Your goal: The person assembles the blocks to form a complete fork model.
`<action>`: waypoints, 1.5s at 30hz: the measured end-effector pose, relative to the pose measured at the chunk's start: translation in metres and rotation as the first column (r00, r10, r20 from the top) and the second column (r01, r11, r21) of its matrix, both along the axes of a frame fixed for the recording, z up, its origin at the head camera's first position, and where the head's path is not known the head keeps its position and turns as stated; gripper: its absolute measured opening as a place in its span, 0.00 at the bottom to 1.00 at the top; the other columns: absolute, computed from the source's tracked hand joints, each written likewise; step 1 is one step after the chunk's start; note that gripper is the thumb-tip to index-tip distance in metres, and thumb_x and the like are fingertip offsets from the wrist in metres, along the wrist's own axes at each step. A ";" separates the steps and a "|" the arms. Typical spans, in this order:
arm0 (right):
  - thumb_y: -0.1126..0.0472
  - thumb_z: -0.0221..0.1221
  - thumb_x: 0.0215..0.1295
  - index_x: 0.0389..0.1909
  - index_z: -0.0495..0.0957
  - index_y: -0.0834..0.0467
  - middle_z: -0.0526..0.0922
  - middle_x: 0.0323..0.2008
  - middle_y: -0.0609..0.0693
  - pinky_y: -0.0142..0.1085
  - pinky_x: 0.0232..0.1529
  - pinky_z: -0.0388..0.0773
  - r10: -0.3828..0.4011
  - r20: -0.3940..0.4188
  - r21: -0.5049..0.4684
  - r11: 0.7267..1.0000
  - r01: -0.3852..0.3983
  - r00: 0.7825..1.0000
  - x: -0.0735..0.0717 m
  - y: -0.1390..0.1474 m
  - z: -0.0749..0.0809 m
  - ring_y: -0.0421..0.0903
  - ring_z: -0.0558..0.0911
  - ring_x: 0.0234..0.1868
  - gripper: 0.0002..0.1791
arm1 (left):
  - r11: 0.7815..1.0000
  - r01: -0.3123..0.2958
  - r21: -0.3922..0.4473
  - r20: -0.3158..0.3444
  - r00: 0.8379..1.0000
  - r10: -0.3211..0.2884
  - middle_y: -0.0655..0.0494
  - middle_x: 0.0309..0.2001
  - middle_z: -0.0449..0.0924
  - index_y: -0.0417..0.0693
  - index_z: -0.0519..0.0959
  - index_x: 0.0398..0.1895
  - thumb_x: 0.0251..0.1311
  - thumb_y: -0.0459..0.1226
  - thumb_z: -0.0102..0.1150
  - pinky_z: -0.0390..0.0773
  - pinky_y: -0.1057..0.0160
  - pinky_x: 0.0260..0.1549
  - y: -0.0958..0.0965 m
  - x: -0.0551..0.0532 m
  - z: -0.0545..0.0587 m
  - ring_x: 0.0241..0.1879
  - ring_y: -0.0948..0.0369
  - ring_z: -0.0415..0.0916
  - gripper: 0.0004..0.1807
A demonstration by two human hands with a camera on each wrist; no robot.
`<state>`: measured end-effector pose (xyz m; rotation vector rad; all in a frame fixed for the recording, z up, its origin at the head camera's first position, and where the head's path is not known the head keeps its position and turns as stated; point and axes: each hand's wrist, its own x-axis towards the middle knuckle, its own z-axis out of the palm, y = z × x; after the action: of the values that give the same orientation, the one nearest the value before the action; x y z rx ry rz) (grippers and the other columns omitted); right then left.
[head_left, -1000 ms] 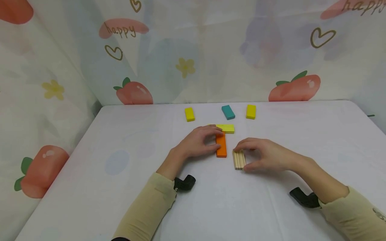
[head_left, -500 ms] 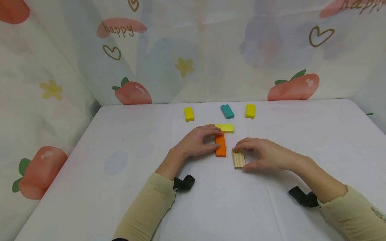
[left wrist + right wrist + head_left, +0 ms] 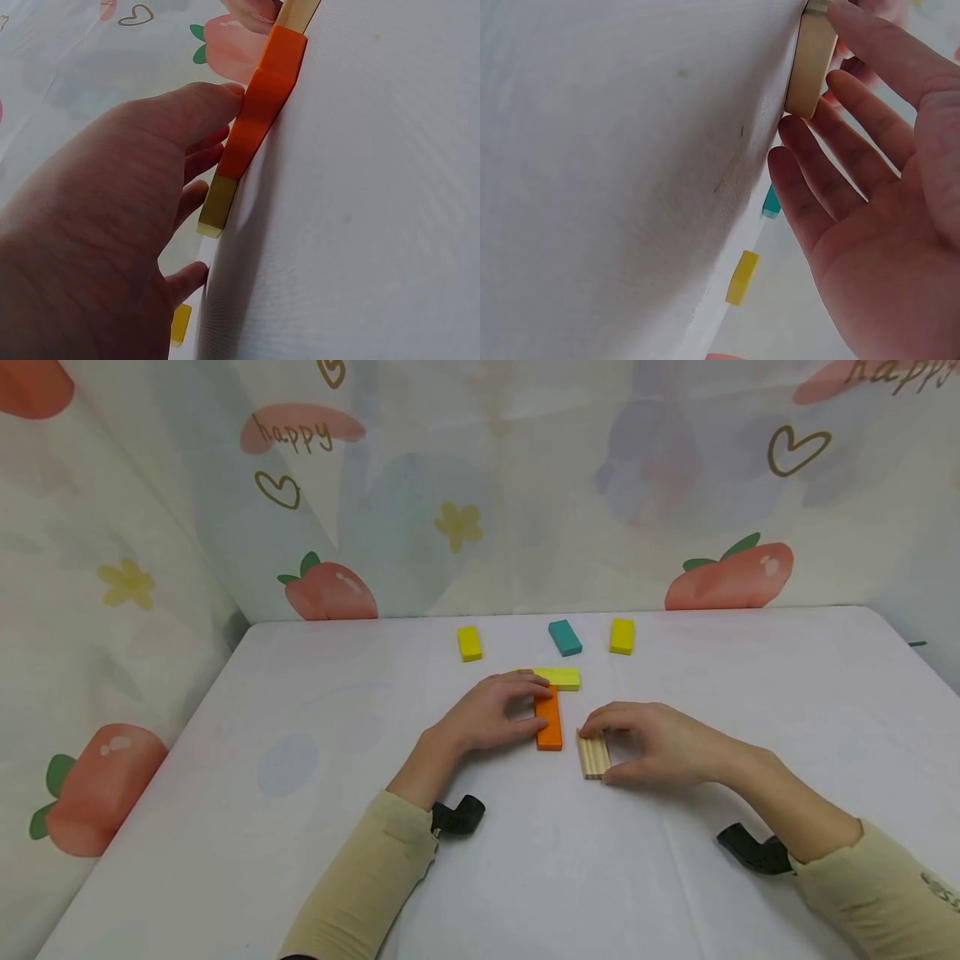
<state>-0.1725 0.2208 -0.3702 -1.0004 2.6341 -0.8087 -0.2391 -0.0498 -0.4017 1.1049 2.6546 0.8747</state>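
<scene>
An orange wooden block [image 3: 552,740] lies lengthwise on the white-covered table, its far end against a yellow-green block [image 3: 567,678] set crosswise. My left hand [image 3: 487,714] holds the orange block from the left, thumb by its near part and index fingertip toward its far end; in the left wrist view the thumb meets the orange block's edge [image 3: 259,105]. Just to the right lies a plain wooden piece with a grooved top [image 3: 594,758]. My right hand [image 3: 663,745] pinches it between thumb at the near end and fingers at the far end. The right wrist view shows its smooth side [image 3: 811,67].
Along the back of the table [image 3: 360,718] lie a yellow block [image 3: 470,644], a teal block [image 3: 566,638] and another yellow block [image 3: 622,637]. A printed cloth [image 3: 525,527] hangs behind the table's far edge. Black wrist mounts [image 3: 459,816] sit below both hands.
</scene>
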 end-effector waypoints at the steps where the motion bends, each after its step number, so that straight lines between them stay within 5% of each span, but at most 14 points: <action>1: 0.55 0.74 0.58 0.56 0.81 0.49 0.80 0.57 0.41 0.50 0.60 0.74 0.001 -0.004 -0.001 1.000 -0.001 1.000 0.000 0.000 0.000 0.44 0.78 0.57 0.25 | 1.000 -0.001 -0.002 0.000 1.000 0.001 0.59 0.66 0.74 0.51 0.81 0.62 0.66 0.43 0.64 0.55 0.64 0.71 0.000 0.000 0.000 0.71 0.61 0.61 0.21; 22: 0.52 0.74 0.58 0.57 0.81 0.48 0.80 0.57 0.40 0.51 0.59 0.75 -0.023 0.032 -0.050 0.998 0.024 0.999 0.002 -0.003 0.003 0.42 0.79 0.55 0.25 | 1.000 -0.012 0.006 -0.005 1.000 0.012 0.60 0.65 0.74 0.52 0.80 0.62 0.66 0.44 0.65 0.55 0.63 0.71 0.001 0.001 -0.001 0.71 0.62 0.61 0.21; 45: 0.47 0.73 0.58 0.56 0.81 0.46 0.80 0.55 0.36 0.46 0.57 0.77 0.040 0.001 -0.086 0.995 -0.039 0.999 0.010 -0.015 0.006 0.38 0.78 0.52 0.25 | 1.000 -0.019 0.012 -0.006 1.000 0.019 0.60 0.65 0.74 0.52 0.80 0.62 0.66 0.44 0.65 0.56 0.61 0.71 0.000 0.002 -0.003 0.72 0.61 0.60 0.21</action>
<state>-0.1622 0.2062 -0.3641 -1.0688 2.5882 -0.9213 -0.2371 -0.0499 -0.4047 1.0887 2.6727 0.8931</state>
